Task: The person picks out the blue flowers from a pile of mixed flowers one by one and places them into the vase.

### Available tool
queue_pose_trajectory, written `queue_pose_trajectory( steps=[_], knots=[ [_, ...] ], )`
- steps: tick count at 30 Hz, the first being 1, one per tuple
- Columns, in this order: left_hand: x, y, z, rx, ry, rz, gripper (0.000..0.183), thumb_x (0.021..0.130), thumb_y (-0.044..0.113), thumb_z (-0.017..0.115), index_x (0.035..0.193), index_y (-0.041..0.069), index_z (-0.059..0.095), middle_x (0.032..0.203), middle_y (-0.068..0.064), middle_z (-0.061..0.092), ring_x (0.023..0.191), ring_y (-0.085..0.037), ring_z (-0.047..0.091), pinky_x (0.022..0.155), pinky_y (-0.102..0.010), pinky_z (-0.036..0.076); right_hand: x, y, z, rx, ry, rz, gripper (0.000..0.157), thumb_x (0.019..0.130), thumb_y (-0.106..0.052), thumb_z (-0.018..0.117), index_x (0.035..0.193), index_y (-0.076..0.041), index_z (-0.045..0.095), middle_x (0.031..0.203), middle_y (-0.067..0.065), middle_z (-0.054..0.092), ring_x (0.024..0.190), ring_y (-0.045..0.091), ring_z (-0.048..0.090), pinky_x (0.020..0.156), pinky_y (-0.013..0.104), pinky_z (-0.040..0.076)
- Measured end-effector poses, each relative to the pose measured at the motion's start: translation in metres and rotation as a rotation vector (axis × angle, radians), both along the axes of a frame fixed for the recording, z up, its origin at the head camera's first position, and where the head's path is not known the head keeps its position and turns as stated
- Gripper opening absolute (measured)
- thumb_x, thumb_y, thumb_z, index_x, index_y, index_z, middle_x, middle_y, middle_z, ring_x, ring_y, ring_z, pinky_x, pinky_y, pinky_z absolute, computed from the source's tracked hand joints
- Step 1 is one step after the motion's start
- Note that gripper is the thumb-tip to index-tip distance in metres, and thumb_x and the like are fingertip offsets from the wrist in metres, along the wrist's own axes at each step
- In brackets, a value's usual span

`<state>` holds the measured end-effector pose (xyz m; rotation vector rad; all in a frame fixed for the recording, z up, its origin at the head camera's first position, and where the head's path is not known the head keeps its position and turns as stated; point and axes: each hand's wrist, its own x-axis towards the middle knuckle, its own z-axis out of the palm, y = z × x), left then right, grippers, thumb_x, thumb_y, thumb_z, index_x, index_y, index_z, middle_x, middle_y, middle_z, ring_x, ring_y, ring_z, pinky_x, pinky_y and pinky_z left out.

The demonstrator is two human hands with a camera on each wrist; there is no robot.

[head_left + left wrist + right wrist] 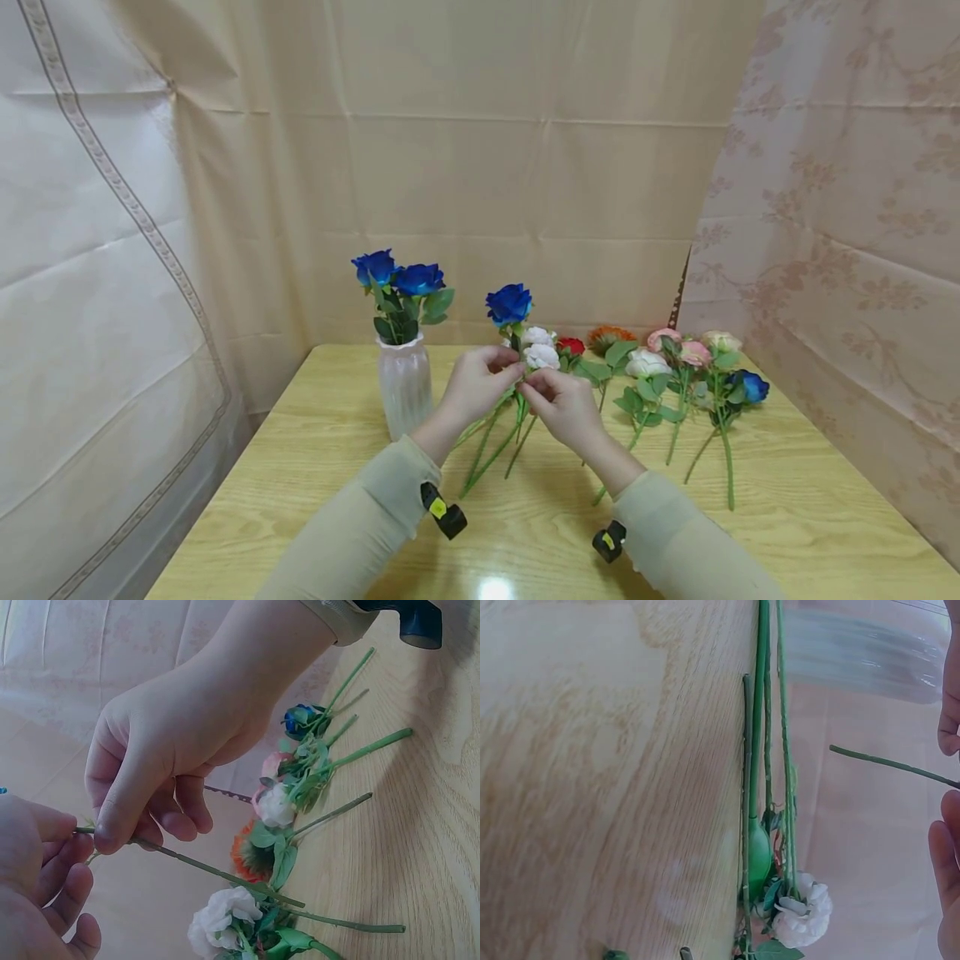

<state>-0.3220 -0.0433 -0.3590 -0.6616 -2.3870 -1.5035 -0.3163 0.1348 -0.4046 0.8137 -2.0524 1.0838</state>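
A blue rose [509,304] is held upright above the table by its thin green stem [217,872]. Between thumb and fingers, my left hand [480,385] pinches that stem just below the flower. My right hand [567,406] grips it slightly lower, close beside the left; its thumb presses along the stem in the left wrist view. The stem's cut end [855,754] hangs free below both hands in the right wrist view. To the left stands a white ribbed vase [405,387] with two blue roses [418,279] and green leaves in it.
White flowers [542,357] and a red flower [571,345] lie behind the hands, several stems pointing forward. Farther right on the wooden table [300,475] are an orange flower [609,337], pink flowers [695,354] and another blue rose [752,387]. Curtains hang behind and beside.
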Motion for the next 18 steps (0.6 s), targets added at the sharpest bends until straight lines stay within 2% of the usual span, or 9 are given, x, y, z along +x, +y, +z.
queue_pose_trajectory(
  steps=[10, 18],
  knots=[
    [0.0013, -0.0006, 0.0020, -0.013, -0.010, 0.003, 0.017, 0.098, 0.021, 0.070, 0.105, 0.006, 0.075, 0.096, -0.001, 0.074, 0.090, -0.019, 0.064, 0.074, -0.031, 0.056, -0.0006, 0.0019, 0.0020, 0.010, -0.029, 0.028, 0.008, 0.089, -0.005, 0.079, 0.085, -0.008, 0.073, 0.067, -0.006, 0.068, 0.054, 0.003, 0.060, 0.048, 0.019, 0.050],
    [0.0013, -0.0051, 0.0039, -0.004, -0.007, 0.014, 0.018, 0.099, 0.018, 0.068, 0.109, 0.005, 0.074, 0.098, -0.001, 0.073, 0.091, -0.019, 0.064, 0.073, -0.032, 0.056, 0.0015, 0.0062, 0.0082, 0.022, -0.075, 0.051, 0.005, 0.092, -0.011, 0.078, 0.088, -0.009, 0.074, 0.073, -0.005, 0.071, 0.056, 0.002, 0.062, 0.049, 0.024, 0.053]
  ],
)
